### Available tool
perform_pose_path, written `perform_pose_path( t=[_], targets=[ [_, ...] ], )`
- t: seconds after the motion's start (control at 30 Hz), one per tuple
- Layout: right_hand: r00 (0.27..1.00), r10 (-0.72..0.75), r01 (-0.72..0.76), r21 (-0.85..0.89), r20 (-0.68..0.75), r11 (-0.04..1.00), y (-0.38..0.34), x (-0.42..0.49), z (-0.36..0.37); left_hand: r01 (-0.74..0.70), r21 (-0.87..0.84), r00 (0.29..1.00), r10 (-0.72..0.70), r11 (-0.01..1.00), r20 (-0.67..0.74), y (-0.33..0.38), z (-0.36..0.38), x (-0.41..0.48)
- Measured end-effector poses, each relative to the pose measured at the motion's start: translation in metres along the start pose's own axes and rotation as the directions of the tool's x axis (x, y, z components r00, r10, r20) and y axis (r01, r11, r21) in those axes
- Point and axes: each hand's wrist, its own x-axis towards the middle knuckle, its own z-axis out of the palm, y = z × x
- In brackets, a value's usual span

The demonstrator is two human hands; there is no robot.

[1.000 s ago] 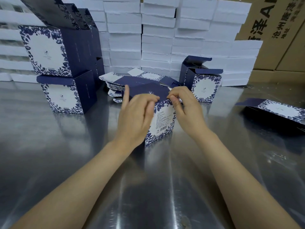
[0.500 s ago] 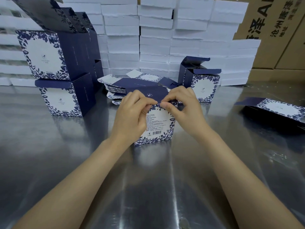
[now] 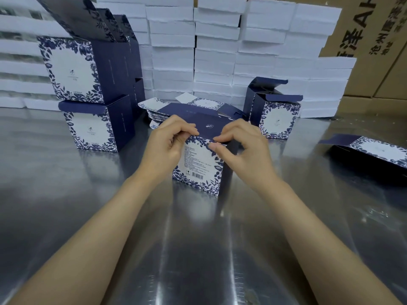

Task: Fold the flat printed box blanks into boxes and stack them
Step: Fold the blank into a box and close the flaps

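1. Two hands work one box: the left hand [image 3: 167,143] and right hand [image 3: 242,148] each pinch the navy lid edge of the box [image 3: 198,166], which stands on the steel table [image 3: 198,249].
2. Its near face carries a barcode; the fine print is too small to read.
3. Behind it, the lid partly hides a pile of flat blanks [image 3: 176,108].
4. Two folded boxes [image 3: 70,69] are stacked at left, perhaps with more behind; one open-lidded box [image 3: 277,115] stands at right.
5. A cut-off brown carton [image 3: 374,29] reads "沧州".

Single wide-angle view from the person's head, facing forward and down over a steel table [image 3: 66,216], forearms entering from the bottom edge, left hand [image 3: 167,146], right hand [image 3: 244,150] and box [image 3: 198,168] close at centre, white stacks [image 3: 215,51] closing the far side.
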Motion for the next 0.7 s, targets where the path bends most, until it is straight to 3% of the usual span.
perform_pose_path(
  t=[0.13, 0.2, 0.3, 0.5, 0.6, 0.7],
  targets=[
    [0.999, 0.006, -0.008, -0.044, -0.051, 0.999, 0.000, -0.002, 0.007, -0.004, 0.065, 0.998, 0.008, 0.998, -0.060, 0.002, 0.001, -0.001],
    [0.995, 0.017, -0.021, -0.045, -0.099, 0.999, -0.001, -0.002, 0.013, -0.072, 0.231, 0.990, 0.097, 0.970, -0.100, 0.006, 0.007, -0.002],
    [0.985, 0.037, -0.042, -0.025, -0.166, 0.999, -0.006, -0.003, 0.020, -0.209, 0.431, 0.971, 0.239, 0.878, -0.016, 0.013, 0.029, -0.011],
    [0.994, 0.102, -0.098, 0.076, -0.050, 0.992, 0.001, 0.000, 0.005, -0.143, 0.290, 0.984, 0.168, 0.946, -0.062, 0.019, 0.042, -0.009],
    [0.981, 0.179, -0.172, 0.097, -0.078, 0.980, 0.005, 0.002, -0.006, -0.113, 0.235, 0.984, 0.141, 0.965, -0.106, 0.022, 0.040, -0.005],
    [0.993, 0.096, -0.092, 0.064, -0.062, 0.994, 0.003, -0.001, -0.007, -0.158, 0.207, 0.976, 0.184, 0.965, -0.112, 0.020, 0.033, -0.007]
  ],
)
